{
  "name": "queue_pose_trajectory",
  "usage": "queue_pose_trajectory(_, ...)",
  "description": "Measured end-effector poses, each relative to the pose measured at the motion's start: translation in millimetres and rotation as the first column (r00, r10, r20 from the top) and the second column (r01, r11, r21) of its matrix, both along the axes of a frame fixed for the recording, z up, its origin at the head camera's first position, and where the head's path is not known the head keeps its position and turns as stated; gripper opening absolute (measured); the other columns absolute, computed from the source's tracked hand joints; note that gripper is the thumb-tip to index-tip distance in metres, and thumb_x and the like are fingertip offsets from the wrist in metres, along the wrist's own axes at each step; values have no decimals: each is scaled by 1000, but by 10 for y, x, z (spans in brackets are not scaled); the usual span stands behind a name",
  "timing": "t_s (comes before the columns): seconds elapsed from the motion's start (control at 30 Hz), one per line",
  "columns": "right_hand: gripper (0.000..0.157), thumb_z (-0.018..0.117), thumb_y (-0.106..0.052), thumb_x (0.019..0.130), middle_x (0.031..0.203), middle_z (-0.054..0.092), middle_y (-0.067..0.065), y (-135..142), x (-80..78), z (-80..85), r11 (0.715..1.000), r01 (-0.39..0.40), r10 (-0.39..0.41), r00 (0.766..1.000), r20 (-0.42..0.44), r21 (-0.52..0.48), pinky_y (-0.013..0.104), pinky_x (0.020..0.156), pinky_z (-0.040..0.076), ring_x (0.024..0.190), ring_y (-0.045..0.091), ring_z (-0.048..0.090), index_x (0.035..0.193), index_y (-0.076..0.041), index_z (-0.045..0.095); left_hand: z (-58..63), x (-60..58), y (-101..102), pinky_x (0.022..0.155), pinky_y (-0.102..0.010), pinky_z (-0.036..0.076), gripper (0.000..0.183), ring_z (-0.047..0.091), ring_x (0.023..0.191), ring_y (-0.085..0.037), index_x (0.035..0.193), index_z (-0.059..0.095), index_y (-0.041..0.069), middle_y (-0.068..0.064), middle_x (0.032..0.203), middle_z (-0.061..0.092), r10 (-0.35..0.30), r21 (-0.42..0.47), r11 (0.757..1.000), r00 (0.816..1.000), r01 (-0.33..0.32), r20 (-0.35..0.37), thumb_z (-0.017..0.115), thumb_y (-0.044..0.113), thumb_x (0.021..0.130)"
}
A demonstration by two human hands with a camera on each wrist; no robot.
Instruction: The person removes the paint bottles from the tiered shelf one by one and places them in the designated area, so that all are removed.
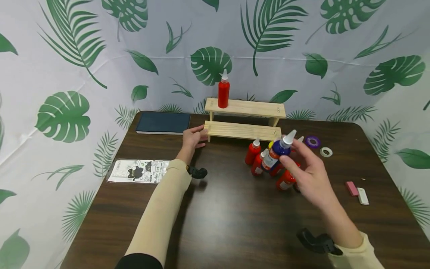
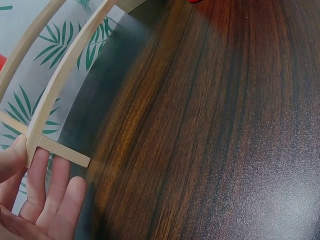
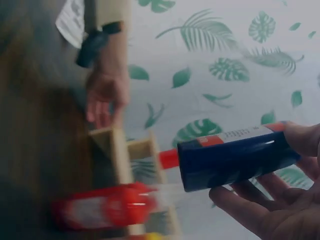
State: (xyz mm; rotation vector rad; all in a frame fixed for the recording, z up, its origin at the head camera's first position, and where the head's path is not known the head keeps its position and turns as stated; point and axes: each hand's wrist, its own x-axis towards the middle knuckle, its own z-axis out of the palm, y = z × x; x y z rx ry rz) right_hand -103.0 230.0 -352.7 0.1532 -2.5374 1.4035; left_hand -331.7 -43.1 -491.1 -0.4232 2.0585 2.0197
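My right hand (image 1: 310,177) grips a dark blue squeeze bottle (image 1: 276,154) with a white pointed nozzle, tilted in the air over a cluster of bottles. In the right wrist view the blue bottle (image 3: 235,157) lies between thumb and fingers, its base toward the shelf. My left hand (image 1: 193,139) holds the left end of a two-tier wooden shelf (image 1: 242,130). The left wrist view shows the thumb on the board's end and the fingers (image 2: 57,182) beneath, by the leg. One red squeeze bottle (image 1: 223,93) stands upright on the upper tier, toward its left.
Several red bottles (image 1: 252,152) and a mostly hidden yellow one stand right of centre before the shelf. Purple and white tape rolls (image 1: 312,141) and two small blocks, pink and white (image 1: 362,196), lie right. A dark notebook (image 1: 163,122) and ruler-set packet (image 1: 137,171) lie left.
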Motion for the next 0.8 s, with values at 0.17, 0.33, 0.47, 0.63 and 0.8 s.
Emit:
queue_pose_trajectory(0.17,50,60,-15,95,128,57,16,-67,197,-436,993,105,-102,993,59,-45,8,82,46,109,14,57,142,-10,45,8,-3,2,68,-33,59,36,70,88,-19,123,67,21,-8,105,72,-5,4,1000,1000,5,-2,72,22,87)
queue_pose_trajectory(0.33,49,65,-7,91,127,60,13,-187,275,-883,968,220,-218,975,31,-119,9,79,48,101,2,58,138,-9,52,0,-10,9,68,-33,59,36,70,87,-18,123,68,22,-8,102,73,-6,0,1000,1000,6,6,73,22,87)
queue_pose_trajectory(0.47,48,66,-2,89,128,59,13,-267,272,-1127,946,290,-296,955,-21,-147,6,83,45,98,1,57,135,-6,54,-2,-15,15,66,-32,59,36,70,88,-19,123,68,21,-9,101,73,-6,2,1000,1000,6,9,73,22,87)
queue_pose_trajectory(0.63,48,64,3,88,130,56,21,-361,249,-1166,928,341,-354,933,-70,-151,3,82,43,95,1,57,135,1,52,3,-10,7,68,-32,59,37,70,89,-18,123,67,22,-8,103,72,-5,-2,1000,1000,5,9,73,22,87)
queue_pose_trajectory(0.8,47,63,-1,90,133,55,15,-323,169,-1326,924,354,-366,928,-69,-144,7,84,44,104,23,60,136,-4,52,2,-13,-7,70,-34,59,37,70,89,-19,123,67,22,-8,103,72,-5,-2,1000,1000,5,6,73,23,87)
